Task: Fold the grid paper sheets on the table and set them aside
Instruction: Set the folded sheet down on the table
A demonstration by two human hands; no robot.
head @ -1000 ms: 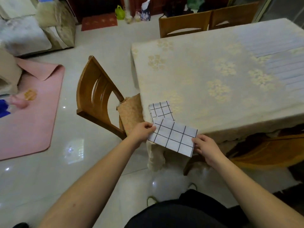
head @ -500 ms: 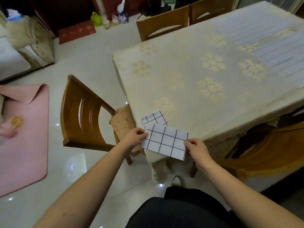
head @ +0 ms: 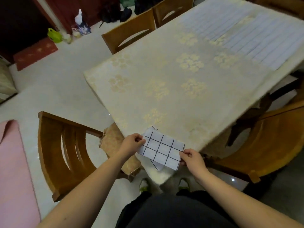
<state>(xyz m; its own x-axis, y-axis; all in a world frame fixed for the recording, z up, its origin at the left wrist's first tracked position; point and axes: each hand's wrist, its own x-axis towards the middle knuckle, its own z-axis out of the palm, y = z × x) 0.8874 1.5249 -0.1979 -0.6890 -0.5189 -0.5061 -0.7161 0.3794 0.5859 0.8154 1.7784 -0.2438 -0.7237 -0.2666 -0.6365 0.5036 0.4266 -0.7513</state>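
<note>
Since the earlier frames the folded sheet (head: pixel 162 151) has drifted over the one lying at the table corner, so now it covers most of it; both hands keep their hold.

Nearest to me: left hand (head: pixel 132 143) pinches the sheet's left edge between thumb and curled fingers; right hand (head: pixel 192 157) pinches the lower right corner the same way. Holding opposite ends like that keeps the sheet flat and taut, probably so it can be lined up on the pile; my guess is this one's folded and about to be set down. It hangs over the near corner of the table (head: pixel 181 96), partly past the edge; I can't tell whether it's touching the cloth yet.

Under it is the second sheet (head: pixel 157 166); only a bit pokes out below and a tiny tip above, so no idea of its real shape or whether it's folded properly.

Left of that there's a chair (head: pixel 65 145) with a cushion tucked by the table; another chair (head: pixel 271 137) on the right is cut off by the frame.

Further back, a row of overlapping white papers (head: pixel 246 35) sits at the far right end of the table; too blurry to see if they're grid paper, and the stack runs out of view.
</note>
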